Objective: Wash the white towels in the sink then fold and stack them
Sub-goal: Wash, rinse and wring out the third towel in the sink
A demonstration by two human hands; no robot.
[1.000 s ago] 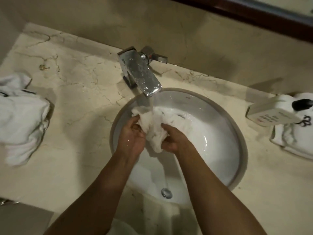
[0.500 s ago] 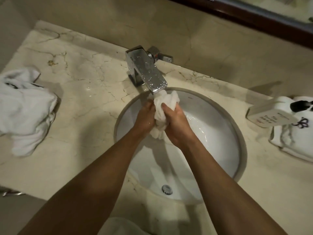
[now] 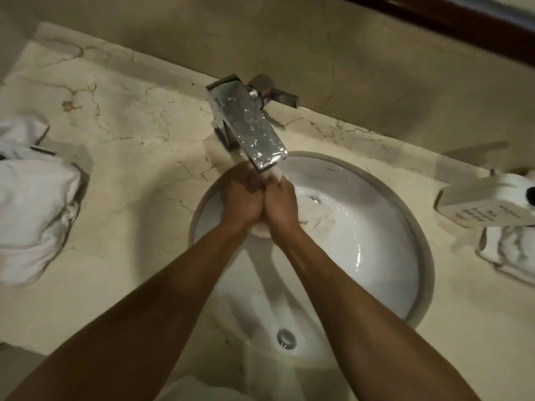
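**White towel squeezed under the faucet**

The white towel (image 3: 262, 225) is sitting bunched between both hands, over the back part of the sink (image 3: 417, 235), right under the spout of the chrome faucet (image 3: 249, 131). Only small parts of it are showing: a bit at the fingertips near the spout and a bit below the wrists. The left hand (image 3: 243, 198) and the right hand (image 3: 280, 204) are pressing against each other, each grip closing with curled fingers around the towel. Water is lying in the right part of the basin, and the drain (image 3: 286, 338) is showing at the front.

On the marble desk (image 3: 139, 157), a heap of white towels (image 3: 31, 206) is lying well apart to the left. To the right, a white box with printed text (image 3: 474, 204) is resting on another white towel (image 3: 512, 247), near the sink rim.
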